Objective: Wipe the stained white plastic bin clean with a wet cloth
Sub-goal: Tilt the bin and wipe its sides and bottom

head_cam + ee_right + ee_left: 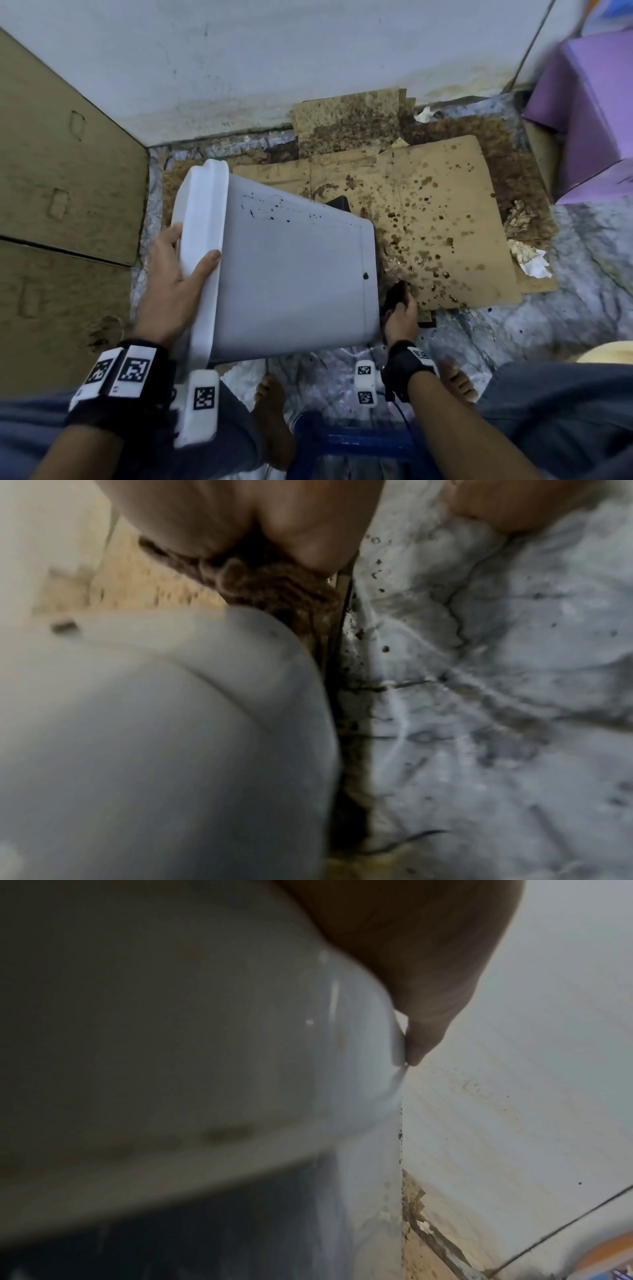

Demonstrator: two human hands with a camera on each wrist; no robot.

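No legible text anywhere (only coded square markers (134, 369) on the wrist bands)

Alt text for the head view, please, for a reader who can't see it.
A left hand grips the rim of a white plastic bin tipped on its side, dark specks on its wall. The right hand holds a dark brown cloth by the bin's base, above stained cardboard.

White bin (291, 274) flecked black — tan cardboard (445, 205) spotted brown — purple box (589, 113)
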